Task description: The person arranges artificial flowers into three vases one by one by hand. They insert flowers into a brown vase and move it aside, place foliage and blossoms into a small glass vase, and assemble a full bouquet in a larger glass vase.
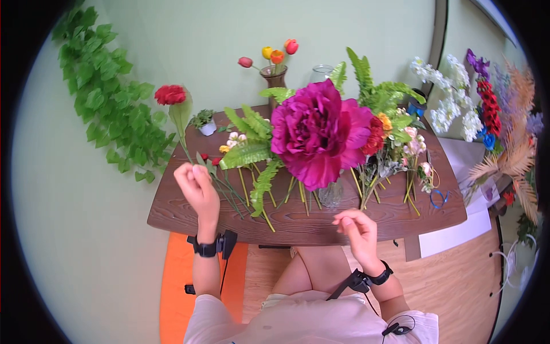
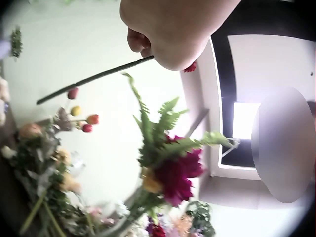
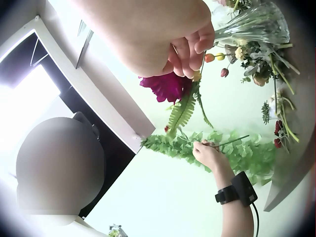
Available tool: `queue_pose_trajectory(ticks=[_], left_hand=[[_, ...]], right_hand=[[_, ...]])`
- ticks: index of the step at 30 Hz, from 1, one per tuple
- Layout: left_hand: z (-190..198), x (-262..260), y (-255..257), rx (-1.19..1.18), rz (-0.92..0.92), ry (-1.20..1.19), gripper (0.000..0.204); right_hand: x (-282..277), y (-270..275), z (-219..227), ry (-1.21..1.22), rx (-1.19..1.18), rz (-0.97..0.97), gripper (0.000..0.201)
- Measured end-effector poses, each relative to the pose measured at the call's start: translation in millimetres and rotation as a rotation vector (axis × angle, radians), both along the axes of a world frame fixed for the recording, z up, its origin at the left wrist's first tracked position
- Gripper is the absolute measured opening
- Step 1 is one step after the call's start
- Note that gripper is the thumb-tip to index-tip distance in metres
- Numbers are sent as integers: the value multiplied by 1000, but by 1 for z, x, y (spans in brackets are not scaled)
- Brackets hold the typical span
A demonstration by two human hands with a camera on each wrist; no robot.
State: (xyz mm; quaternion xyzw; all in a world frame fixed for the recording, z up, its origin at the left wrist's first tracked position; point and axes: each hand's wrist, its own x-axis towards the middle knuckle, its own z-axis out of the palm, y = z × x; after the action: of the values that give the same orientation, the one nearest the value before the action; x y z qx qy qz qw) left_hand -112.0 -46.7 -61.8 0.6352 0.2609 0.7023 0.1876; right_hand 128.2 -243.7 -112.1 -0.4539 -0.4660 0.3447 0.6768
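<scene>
My left hand (image 1: 199,189) grips the stem of a red carnation (image 1: 171,95) over the table's left side. Its ruffled head and broad leaf rise above the fist, and the dark green stem (image 2: 94,79) juts out past the hand in the left wrist view. The right hand (image 1: 359,229) hovers near the front edge with loosely bent fingers and nothing in them. Just beyond it stands a clear glass vase (image 1: 331,196), its upper part hidden by a large purple peony (image 1: 321,135). Green fern fronds (image 1: 249,155) spread around the bloom.
Cut flowers with green stems lie across the brown table (image 1: 189,212). At the back are a brown vase (image 1: 274,77) of tulips, a glass jar (image 1: 322,73) and a small potted plant (image 1: 204,121). A blue wire loop (image 1: 439,199) lies right; ivy (image 1: 109,92) hangs left.
</scene>
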Motion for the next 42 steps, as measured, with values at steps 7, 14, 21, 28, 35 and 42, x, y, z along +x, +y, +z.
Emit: queue_pose_trajectory(ticks=[7, 14, 21, 28, 35, 42], left_hand=[[7, 47, -88, 352, -120, 411, 14], [-10, 101, -121, 332, -483, 670, 16], [-8, 134, -107, 273, -630, 633, 15], [-35, 139, -45, -511, -456, 828, 23], [-66, 164, 29, 52, -584, 684, 45], [-58, 173, 46, -9, -606, 894, 56]], right_hand=[[-11, -13, 36, -130, 185, 51, 27], [1, -23, 33, -79, 178, -74, 26], [21, -22, 29, 87, 226, -100, 14], [61, -2, 59, 88, 483, -478, 11], [62, 31, 75, 72, 668, -549, 12], [58, 43, 67, -5, 624, -572, 12]])
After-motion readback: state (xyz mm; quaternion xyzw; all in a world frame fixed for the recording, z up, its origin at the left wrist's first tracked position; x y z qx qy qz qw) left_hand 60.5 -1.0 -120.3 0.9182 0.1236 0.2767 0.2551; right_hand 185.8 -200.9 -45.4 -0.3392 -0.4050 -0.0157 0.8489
